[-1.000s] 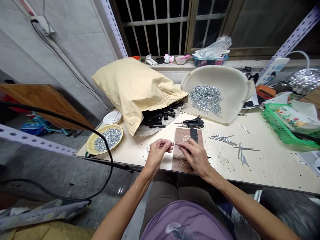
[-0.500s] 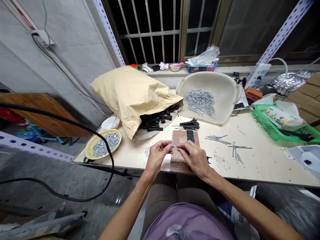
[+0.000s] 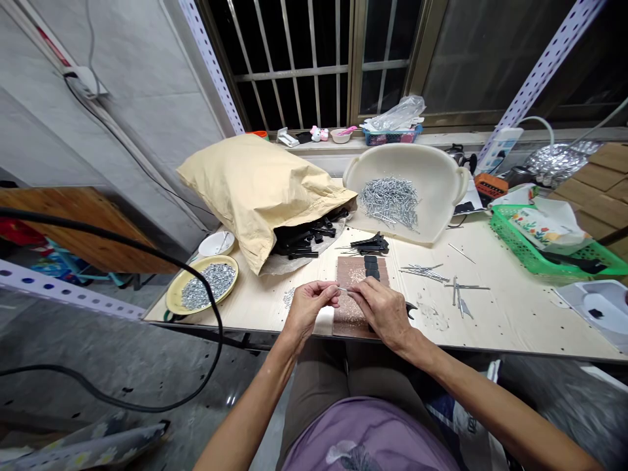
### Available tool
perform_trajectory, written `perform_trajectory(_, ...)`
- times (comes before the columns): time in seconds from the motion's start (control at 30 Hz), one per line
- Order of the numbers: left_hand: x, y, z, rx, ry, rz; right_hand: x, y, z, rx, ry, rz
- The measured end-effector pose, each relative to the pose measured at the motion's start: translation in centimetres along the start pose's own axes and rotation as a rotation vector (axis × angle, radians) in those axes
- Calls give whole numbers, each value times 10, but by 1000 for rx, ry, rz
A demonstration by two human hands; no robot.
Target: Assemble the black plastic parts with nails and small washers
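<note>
Above the brown board point(image 3: 350, 320) both my hands meet, with a thin metal pin point(image 3: 343, 289) stretched between the fingertips. My left hand point(image 3: 310, 307) pinches the pin's left end between thumb and forefinger. From the other side, my right hand point(image 3: 383, 307) is closed on its right end, and its fingers cover that part. Black flat pieces point(image 3: 371, 267) lie on the board just beyond my hands. A bundle of black parts with metal pins point(image 3: 369, 244) rests behind the board. Small washers point(image 3: 288, 298) lie left of my left hand. A black forked tool end point(image 3: 411, 309) shows beside my right hand.
A yellow dish of washers point(image 3: 235, 267) and a white bowl point(image 3: 226, 243) stand left. A large paper sack point(image 3: 255, 190) spills black parts. Behind is a white basin point(image 3: 436, 196) with metal pins. Loose pins point(image 3: 426, 271) and a green basket point(image 3: 520, 245) are at right.
The view has shifted slightly. My hands stay at nearly the same place over the board, still pinching the pin; a dark spot at my right fingertips no longer shows.
</note>
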State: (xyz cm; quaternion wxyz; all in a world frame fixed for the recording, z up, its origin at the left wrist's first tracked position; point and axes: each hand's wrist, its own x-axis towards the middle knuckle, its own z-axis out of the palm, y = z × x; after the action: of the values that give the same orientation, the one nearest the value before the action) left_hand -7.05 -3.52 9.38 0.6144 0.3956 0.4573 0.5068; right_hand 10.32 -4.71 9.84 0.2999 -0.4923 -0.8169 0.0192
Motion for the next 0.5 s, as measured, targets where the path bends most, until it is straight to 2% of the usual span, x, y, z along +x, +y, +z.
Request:
perform_trajectory(0.3,2,-3,-1,-60,-10,-38,2,2,4,-113,47,-49)
perform_trajectory(0.5,4,-6,-1,-90,-10,-63,1,9,10,42,45,-42)
